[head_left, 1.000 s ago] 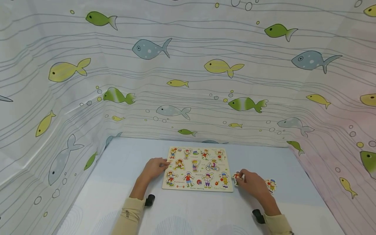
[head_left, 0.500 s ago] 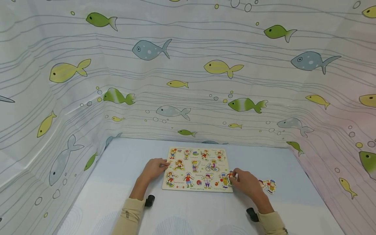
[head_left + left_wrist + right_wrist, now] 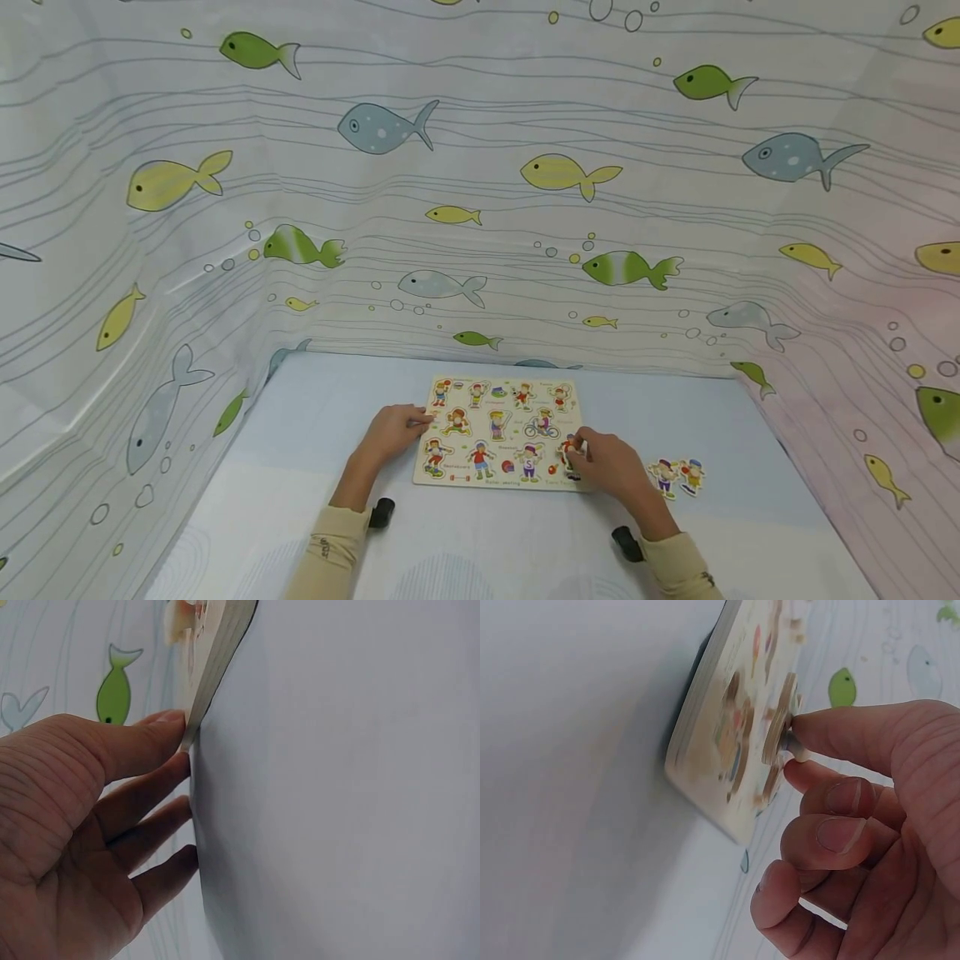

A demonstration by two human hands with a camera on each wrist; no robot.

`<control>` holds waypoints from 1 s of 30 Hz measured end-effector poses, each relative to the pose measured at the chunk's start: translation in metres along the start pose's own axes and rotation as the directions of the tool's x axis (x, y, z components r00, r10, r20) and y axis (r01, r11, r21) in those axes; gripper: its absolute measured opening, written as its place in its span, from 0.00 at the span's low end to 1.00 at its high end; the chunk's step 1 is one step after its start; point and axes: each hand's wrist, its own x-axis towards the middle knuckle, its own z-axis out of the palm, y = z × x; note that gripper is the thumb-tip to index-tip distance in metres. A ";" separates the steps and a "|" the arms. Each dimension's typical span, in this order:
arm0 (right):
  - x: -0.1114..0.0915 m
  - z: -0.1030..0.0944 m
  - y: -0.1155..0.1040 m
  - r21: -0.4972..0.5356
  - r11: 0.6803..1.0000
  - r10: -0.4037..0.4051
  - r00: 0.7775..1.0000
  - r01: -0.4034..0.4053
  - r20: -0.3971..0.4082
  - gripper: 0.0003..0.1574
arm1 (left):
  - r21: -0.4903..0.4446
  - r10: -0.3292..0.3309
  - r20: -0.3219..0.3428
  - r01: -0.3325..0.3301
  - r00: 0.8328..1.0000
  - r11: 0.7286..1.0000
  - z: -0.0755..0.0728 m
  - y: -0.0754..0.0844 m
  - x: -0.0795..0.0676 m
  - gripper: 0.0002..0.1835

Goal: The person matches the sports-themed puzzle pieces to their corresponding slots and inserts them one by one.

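A wooden knob puzzle board printed with children playing sports lies flat on the table. My left hand holds its left edge; in the left wrist view the thumb touches the board's edge while the other fingertips rest at the table surface. My right hand is over the board's lower right corner. Its thumb and index finger pinch the small knob of a puzzle piece, a figure in red. That piece is just above or against the board, and I cannot tell if it is seated. The hand covers part of it.
Two loose figure puzzle pieces, one in purple trousers and one in yellow, lie side by side right of the board. A fish-patterned curtain surrounds the pale table at the back and sides.
My right hand has moved left with the red figure puzzle piece, from beside the board to over its lower right corner. Both loose pieces now show fully. The left hand has stayed put.
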 end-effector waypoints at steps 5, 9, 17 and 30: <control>0.004 0.005 -0.010 0.013 0.999 -0.045 0.999 0.045 -0.015 0.06 | -0.007 -0.001 0.004 0.001 1.000 1.000 -0.001 0.001 0.001 0.11; 0.006 0.008 -0.018 0.017 0.997 -0.069 0.997 0.070 -0.015 0.06 | -0.019 -0.006 0.007 0.006 1.000 1.000 0.000 -0.001 0.000 0.11; 0.013 0.013 -0.033 0.010 0.995 -0.101 0.995 0.101 0.003 0.07 | -0.016 -0.016 0.004 0.016 1.000 1.000 0.000 -0.001 0.000 0.11; 0.022 0.032 -0.053 0.000 0.983 -0.181 0.983 0.181 0.013 0.06 | -0.034 -0.017 0.002 0.017 1.000 0.999 0.002 -0.001 0.001 0.10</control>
